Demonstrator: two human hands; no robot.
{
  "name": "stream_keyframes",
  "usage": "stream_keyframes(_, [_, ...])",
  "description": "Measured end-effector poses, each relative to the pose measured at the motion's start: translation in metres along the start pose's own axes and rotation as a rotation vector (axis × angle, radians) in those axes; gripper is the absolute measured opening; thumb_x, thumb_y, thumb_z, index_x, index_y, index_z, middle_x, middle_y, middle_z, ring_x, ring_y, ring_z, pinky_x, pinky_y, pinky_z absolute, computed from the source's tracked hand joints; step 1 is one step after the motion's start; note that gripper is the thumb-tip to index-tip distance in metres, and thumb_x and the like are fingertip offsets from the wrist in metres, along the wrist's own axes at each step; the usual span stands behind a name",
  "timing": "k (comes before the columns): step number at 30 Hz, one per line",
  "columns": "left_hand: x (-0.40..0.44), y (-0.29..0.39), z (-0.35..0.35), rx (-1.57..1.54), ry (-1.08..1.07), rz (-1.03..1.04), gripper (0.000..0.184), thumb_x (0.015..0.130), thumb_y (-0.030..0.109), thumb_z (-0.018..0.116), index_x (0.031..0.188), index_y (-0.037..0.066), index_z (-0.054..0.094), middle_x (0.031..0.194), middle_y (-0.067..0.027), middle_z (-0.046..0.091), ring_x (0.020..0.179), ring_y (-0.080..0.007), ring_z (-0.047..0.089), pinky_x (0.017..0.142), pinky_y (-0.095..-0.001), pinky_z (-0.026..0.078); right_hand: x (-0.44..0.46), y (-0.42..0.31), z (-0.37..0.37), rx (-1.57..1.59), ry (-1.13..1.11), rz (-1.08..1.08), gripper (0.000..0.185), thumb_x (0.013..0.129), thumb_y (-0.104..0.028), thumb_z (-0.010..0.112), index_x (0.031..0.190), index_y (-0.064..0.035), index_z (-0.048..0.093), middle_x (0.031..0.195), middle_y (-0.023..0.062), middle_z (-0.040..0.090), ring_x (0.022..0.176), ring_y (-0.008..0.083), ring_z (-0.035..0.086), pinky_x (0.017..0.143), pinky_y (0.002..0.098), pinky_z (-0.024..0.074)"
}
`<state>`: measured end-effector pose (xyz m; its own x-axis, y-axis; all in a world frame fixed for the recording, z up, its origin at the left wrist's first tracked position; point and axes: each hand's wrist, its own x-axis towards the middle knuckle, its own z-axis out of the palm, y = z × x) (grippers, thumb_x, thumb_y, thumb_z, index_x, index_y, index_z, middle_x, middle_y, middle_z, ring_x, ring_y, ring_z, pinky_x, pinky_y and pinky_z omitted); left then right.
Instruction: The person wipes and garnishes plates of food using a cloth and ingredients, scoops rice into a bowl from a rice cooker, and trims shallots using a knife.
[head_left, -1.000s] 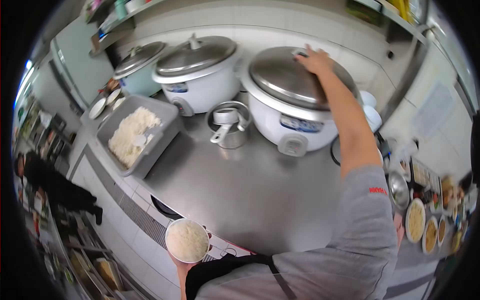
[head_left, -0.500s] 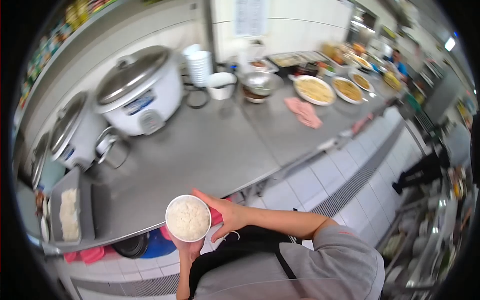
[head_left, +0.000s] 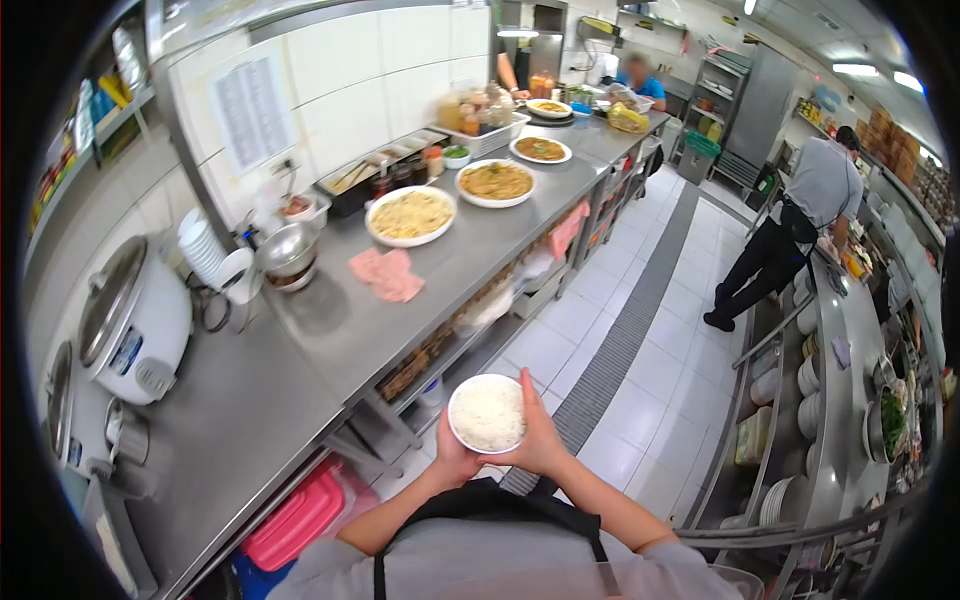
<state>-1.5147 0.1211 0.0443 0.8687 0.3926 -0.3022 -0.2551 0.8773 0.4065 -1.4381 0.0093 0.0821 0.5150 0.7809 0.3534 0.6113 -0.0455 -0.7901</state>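
Observation:
A round white bowl of cooked rice (head_left: 488, 414) is held in front of my body, over the floor beside the steel counter. My left hand (head_left: 455, 452) is wrapped around its lower left side. Around the right side curves my right hand (head_left: 538, 435), its fingers reaching up along the rim. The bowl is upright with the rice showing at its top. Its underside and some of my fingers are hidden.
On the steel counter (head_left: 330, 340) stand a rice cooker (head_left: 140, 320), stacked white bowls (head_left: 200, 245), a pink cloth (head_left: 387, 275) and plates of noodles (head_left: 410, 216). A person (head_left: 800, 215) works at the right-hand counter. A floor drain grate (head_left: 610, 340) runs along the aisle.
My view has swung right, along the aisle. The bowl of rice has moved away from the counter's edge, with both hands still around it.

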Motion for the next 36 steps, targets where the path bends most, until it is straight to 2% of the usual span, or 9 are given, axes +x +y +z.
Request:
stream_keyframes(6, [0.150, -0.099, 0.107, 0.186, -0.171, -0.139, 0.050, 0.089, 0.038, 0.028, 0.115, -0.001, 0.046, 0.115, -0.0151, 0.051, 0.105, -0.0269, 0.051, 0.091, -0.0375, 0.040, 0.022, 0.106, -0.145, -0.191, 0.312, 0.088, 0.125, 0.043, -0.030, 0.085, 0.131, 0.0045, 0.004, 0.121, 0.0202, 0.036, 0.111, 0.0307, 0.041, 0.094, 0.0386, 0.0320])
stream_keyframes(9, [0.219, -0.116, 0.151, 0.053, -0.314, -0.377, 0.053, 0.089, 0.041, 0.027, 0.114, -0.001, 0.047, 0.114, -0.0155, 0.052, 0.103, -0.0269, 0.052, 0.091, -0.0370, 0.040, 0.049, 0.150, -0.202, -0.222, 0.332, 0.023, 0.124, 0.043, -0.030, 0.085, 0.132, 0.0043, 0.005, 0.121, 0.0208, 0.036, 0.111, 0.0316, 0.040, 0.094, 0.0392, 0.0317])
stream_keyframes(19, [0.470, -0.121, 0.203, -0.062, -0.422, -0.502, 0.066, 0.086, 0.052, 0.026, 0.116, -0.004, 0.045, 0.114, -0.0177, 0.051, 0.103, -0.0285, 0.052, 0.091, -0.0381, 0.039, 0.221, 0.306, -0.294, -0.157, 0.174, 0.019, 0.125, 0.044, -0.029, 0.084, 0.131, 0.0068, 0.003, 0.122, 0.0210, 0.035, 0.115, 0.0317, 0.035, 0.096, 0.0390, 0.0289])
stream_keyframes(23, [0.584, -0.112, 0.237, 0.115, -0.265, -0.343, 0.057, 0.089, 0.044, 0.023, 0.109, -0.003, 0.049, 0.108, -0.0165, 0.055, 0.096, -0.0270, 0.055, 0.087, -0.0378, 0.042, 0.307, 0.365, -0.333, -0.101, 0.116, 0.070, 0.127, 0.045, -0.026, 0.085, 0.132, 0.0061, -0.002, 0.123, 0.0206, 0.035, 0.115, 0.0291, 0.038, 0.097, 0.0358, 0.0305])
stream_keyframes(25, [0.641, -0.109, 0.241, 0.266, -0.349, -0.118, 0.049, 0.090, 0.038, 0.026, 0.104, -0.002, 0.052, 0.101, -0.0154, 0.058, 0.090, -0.0248, 0.058, 0.083, -0.0357, 0.045, 0.348, 0.391, -0.348, 0.053, 0.110, 0.046, 0.126, 0.046, -0.025, 0.084, 0.132, 0.0055, -0.003, 0.123, 0.0198, 0.035, 0.113, 0.0280, 0.041, 0.096, 0.0350, 0.0321])
stream_keyframes(27, [0.664, -0.089, 0.264, 0.223, -0.293, -0.100, 0.042, 0.089, 0.036, 0.035, 0.093, 0.001, 0.057, 0.091, -0.0116, 0.061, 0.081, -0.0195, 0.059, 0.073, -0.0319, 0.047, 0.385, 0.411, -0.356, 0.122, 0.064, 0.032, 0.126, 0.048, -0.020, 0.084, 0.132, 0.0019, -0.007, 0.124, 0.0180, 0.034, 0.113, 0.0273, 0.041, 0.095, 0.0360, 0.0332])
stream_keyframes(29, [0.691, -0.066, 0.265, 0.676, -0.069, 0.033, 0.037, 0.088, 0.034, 0.041, 0.083, 0.002, 0.059, 0.084, -0.0085, 0.060, 0.075, -0.0151, 0.057, 0.065, -0.0299, 0.046, 0.422, 0.430, -0.359, 0.575, -0.005, 0.051, 0.127, 0.050, -0.015, 0.082, 0.133, -0.0026, -0.013, 0.124, 0.0167, 0.033, 0.113, 0.0267, 0.041, 0.095, 0.0373, 0.0334])
stream_keyframes(34, [0.734, -0.030, 0.236, 0.967, 0.259, 0.276, 0.035, 0.086, 0.035, 0.044, 0.062, 0.010, 0.049, 0.054, 0.0034, 0.043, 0.047, -0.0069, 0.035, 0.043, -0.0228, 0.027, 0.518, 0.515, -0.363, 0.469, -0.113, -0.085, 0.126, 0.050, -0.008, 0.080, 0.132, -0.0047, -0.016, 0.123, 0.0160, 0.033, 0.113, 0.0263, 0.040, 0.095, 0.0362, 0.0338])
stream_keyframes(36, [0.726, -0.031, 0.242, 0.876, 0.468, 0.363, 0.035, 0.086, 0.035, 0.044, 0.060, 0.012, 0.043, 0.049, 0.0045, 0.035, 0.043, -0.0067, 0.030, 0.040, -0.0227, 0.023, 0.565, 0.547, -0.371, 0.561, -0.186, -0.104, 0.126, 0.050, -0.007, 0.080, 0.132, -0.0044, -0.015, 0.123, 0.0162, 0.033, 0.113, 0.0260, 0.040, 0.095, 0.0360, 0.0342])
